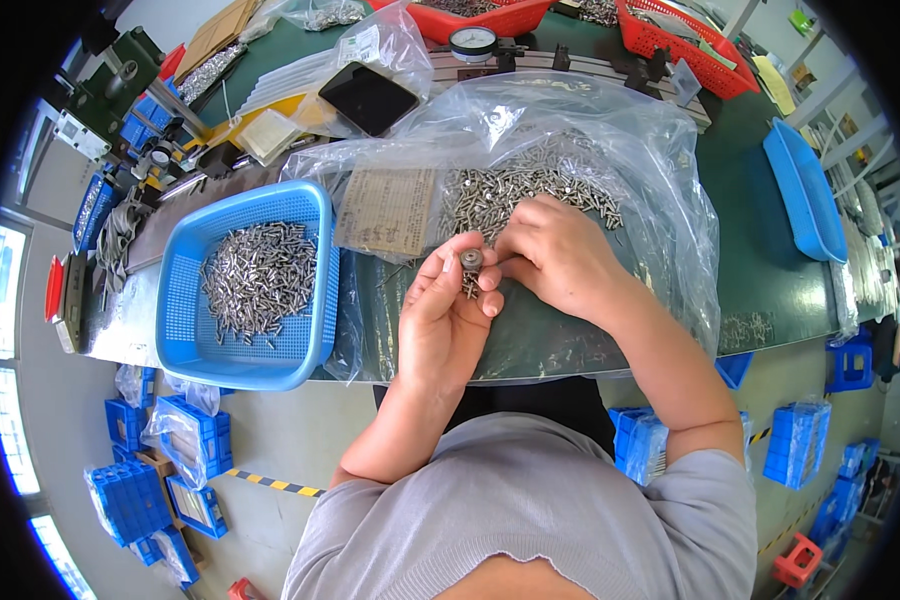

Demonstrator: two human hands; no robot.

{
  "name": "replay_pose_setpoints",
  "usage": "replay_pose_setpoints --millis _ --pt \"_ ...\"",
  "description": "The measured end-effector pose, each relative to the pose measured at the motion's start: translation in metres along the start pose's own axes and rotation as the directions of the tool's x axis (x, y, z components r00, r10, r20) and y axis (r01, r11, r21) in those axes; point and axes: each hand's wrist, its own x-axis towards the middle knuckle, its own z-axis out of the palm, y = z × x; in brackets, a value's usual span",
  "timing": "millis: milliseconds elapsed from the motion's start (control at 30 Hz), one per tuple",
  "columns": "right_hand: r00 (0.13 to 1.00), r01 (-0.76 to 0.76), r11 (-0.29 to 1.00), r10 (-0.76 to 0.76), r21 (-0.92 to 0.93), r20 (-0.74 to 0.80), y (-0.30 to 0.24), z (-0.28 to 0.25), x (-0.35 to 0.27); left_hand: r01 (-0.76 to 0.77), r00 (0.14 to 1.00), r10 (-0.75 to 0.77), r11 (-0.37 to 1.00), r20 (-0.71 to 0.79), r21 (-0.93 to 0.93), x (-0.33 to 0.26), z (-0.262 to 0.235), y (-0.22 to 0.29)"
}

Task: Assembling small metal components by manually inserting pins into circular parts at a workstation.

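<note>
The left hand (440, 315) pinches a small round gauge (471, 260) between thumb and fingertips, with a few screws (469, 286) tucked below it. The right hand (560, 250) is closed just beside it — whether it holds a screw I cannot tell. Best to keep the gauge steady and feed one piece squarely. Beyond lies the bag (610, 140) of screws — left, a blue basket (185, 345).

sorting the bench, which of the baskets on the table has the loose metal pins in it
The blue basket by the left hand. Its floor is covered with small metal pins. The blue tray at the right edge looks empty, and the red baskets sit far back.
</note>
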Motion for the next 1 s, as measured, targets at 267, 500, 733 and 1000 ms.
replay_pose_setpoints --millis 267,500,733,1000 --pt "0.999 -0.005 1.0 0.006 -0.026 0.053 0.0005 0.0022 -0.0004 0.043 0.999 -0.043 0.999 0.024 -0.025 -0.0001 -0.0017 -0.0002" --pt "0.999 0.008 1.0 -0.008 -0.009 0.054 -0.0032 0.003 -0.0013 0.038 0.999 -0.038 0.999 0.022 0.009 -0.0007 0.0 -0.0013" --pt "0.998 0.04 0.999 -0.041 0.025 0.039 -0.0041 0.004 -0.0006 0.045 0.997 -0.045 0.999 0.056 -0.004 -0.0007 -0.0011 -0.0015" --pt "0.998 0.061 0.998 -0.061 0.0 0.021 -0.0053 0.0059 -0.0002 0.021 0.999 -0.021 1.0 0.044 0.004 -0.0008 -0.0025 0.0002"
